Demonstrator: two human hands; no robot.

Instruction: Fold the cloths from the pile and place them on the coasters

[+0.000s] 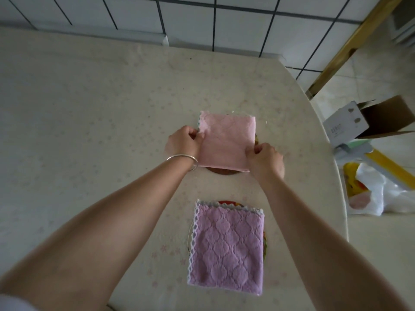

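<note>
Pink cloth (226, 142) seemingly between pinching hands.

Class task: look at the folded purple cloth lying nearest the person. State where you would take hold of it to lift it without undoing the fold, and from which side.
Probably best to pinch the purple cloth at its two side edges, one hand coming in from each side. It lies flat, folded square, on a coaster, with the scalloped trim along the far and left edges, so pinching there should keep the layers together.
</note>
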